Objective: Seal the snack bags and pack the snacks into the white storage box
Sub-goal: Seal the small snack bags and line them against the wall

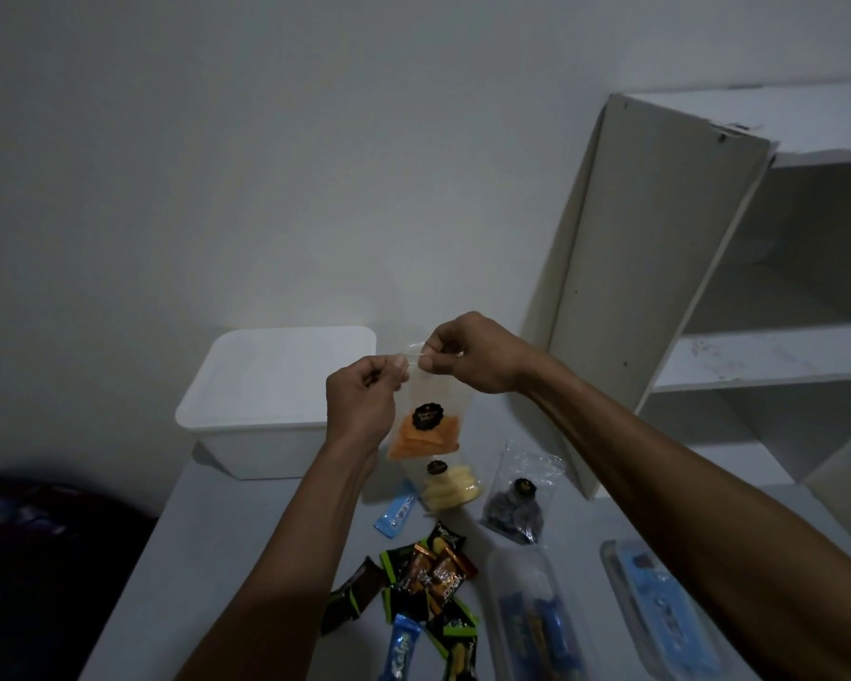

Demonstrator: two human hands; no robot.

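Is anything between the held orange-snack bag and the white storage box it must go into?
Nothing visible blocks it. Both hands, left hand and right hand, pinch the orange-snack bag by its top, in the air beside the white storage box, whose open top faces up.

A: We've got open air above the box [266,380], its lid on. Shelf [659,297] walls off our right.

B: Table [207,557] front is crowded: wrappers [428,582], bags [522,493]. Bare strip on our left.
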